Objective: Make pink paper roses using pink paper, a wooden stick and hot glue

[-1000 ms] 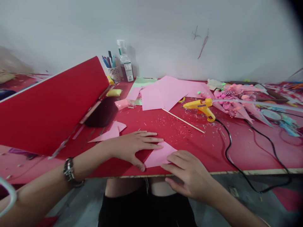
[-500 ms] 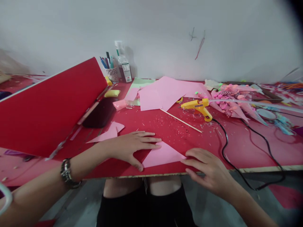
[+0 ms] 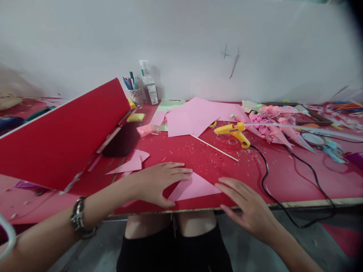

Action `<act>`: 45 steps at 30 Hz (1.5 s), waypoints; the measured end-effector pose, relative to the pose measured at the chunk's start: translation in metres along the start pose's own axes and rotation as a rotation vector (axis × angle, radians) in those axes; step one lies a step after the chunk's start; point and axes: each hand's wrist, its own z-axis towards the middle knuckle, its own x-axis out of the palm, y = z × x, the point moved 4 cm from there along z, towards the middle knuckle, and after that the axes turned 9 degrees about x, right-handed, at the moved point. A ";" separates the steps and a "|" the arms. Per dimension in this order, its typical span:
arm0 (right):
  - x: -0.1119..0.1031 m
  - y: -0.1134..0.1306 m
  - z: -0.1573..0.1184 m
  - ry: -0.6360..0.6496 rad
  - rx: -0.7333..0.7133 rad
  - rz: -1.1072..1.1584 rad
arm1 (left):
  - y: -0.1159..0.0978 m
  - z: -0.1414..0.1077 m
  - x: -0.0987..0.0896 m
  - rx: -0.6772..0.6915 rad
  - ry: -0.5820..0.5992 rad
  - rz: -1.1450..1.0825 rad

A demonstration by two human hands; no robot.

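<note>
A pink paper triangle (image 3: 195, 187) lies flat on the red tabletop (image 3: 181, 153), close to the front edge. My left hand (image 3: 160, 184) rests over its left side, fingers stretched out, with fingertips at the top corner and the thumb by the lower left corner. At the right corner, my right hand (image 3: 245, 204) hovers with its fingers apart; whether a fingertip touches the paper I cannot tell. Neither hand grips anything. Beyond my left forearm lie folded pink paper pieces (image 3: 133, 162).
A yellow glue gun (image 3: 234, 133) with a black cord lies right of a thin wooden stick (image 3: 214, 147). Pink sheets (image 3: 210, 109) lie at the back. A red board (image 3: 65, 139) leans at left. A pen cup (image 3: 136, 96) and bottle (image 3: 150, 88) stand by the wall.
My right hand's fingers have opened and come off the right corner of the triangle. My left hand stays nearly in place. The view has tilted up slightly.
</note>
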 end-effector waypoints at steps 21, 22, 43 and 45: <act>0.014 0.027 0.017 0.136 -0.173 0.089 | -0.061 0.018 0.011 -0.099 -0.151 0.409; 0.014 0.027 0.019 0.146 -0.163 0.098 | -0.060 0.018 0.010 -0.087 -0.155 0.404; -0.020 0.013 0.138 0.133 0.054 0.526 | -0.001 0.030 -0.064 -0.128 -0.596 0.814; -0.015 0.012 0.147 0.146 0.067 0.547 | 0.013 0.028 -0.063 -0.142 -0.620 0.839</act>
